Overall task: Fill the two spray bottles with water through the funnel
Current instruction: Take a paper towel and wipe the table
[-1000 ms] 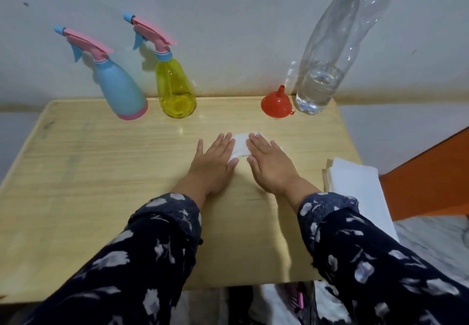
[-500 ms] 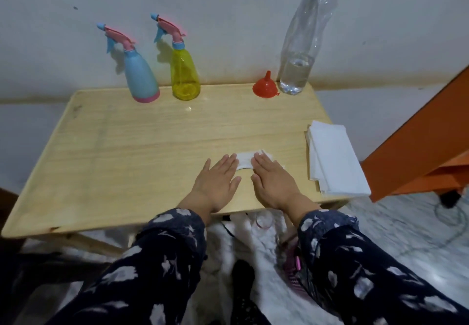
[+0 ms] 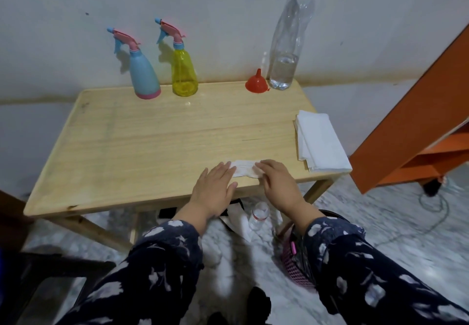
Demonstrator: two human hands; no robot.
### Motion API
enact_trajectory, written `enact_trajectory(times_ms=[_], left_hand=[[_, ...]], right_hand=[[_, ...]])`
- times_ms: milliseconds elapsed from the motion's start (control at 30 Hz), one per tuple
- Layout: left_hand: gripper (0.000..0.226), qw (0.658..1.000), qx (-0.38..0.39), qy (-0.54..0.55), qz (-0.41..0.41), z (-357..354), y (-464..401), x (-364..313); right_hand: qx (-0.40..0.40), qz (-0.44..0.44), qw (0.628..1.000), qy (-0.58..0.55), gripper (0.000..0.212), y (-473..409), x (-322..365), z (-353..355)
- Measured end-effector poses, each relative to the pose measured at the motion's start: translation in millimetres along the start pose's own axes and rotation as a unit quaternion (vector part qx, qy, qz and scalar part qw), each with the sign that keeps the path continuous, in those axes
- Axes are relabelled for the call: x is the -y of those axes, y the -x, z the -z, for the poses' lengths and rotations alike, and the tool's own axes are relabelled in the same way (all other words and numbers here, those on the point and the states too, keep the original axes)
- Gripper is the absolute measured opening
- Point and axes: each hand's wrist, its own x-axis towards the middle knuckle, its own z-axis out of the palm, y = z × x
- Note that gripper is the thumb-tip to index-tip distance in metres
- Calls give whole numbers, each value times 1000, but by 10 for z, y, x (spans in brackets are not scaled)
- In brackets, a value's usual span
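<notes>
left hand [image 3: 213,185]: flat, pins tissue [image 3: 245,168]
right hand [image 3: 275,180]: fingers curl on tissue, likely wiping
bottles [image 3: 144,75], funnel [image 3: 256,82]: by wall, untouched, filling not begun

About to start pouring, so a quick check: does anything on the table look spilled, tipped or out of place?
Nothing is spilled or tipped. The blue spray bottle, yellow spray bottle and water bottle stand upright; the red funnel sits mouth-down. Only the folded white cloth overhangs the table edge.
</notes>
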Motion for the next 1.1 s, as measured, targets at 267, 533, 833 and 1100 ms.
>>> enact_trajectory(times_ms=[267,533,833,1100], left_hand=[[49,997,-35,70,15,-30,-138,20],[35,984,-132,120,7,-109,154,-127],[23,953,-164,253,-37,139,-110,-953],[26,939,-94,325,-59,-276,-341,-2097]], right_hand=[[-22,18,995,91,26,-27,-208,-8],[-72,7,997,37,21,281,-147,-37],[-181,-48,981,40,17,561,-487,694],[-187,-153,970,24,10,1149,-1424,1193]])
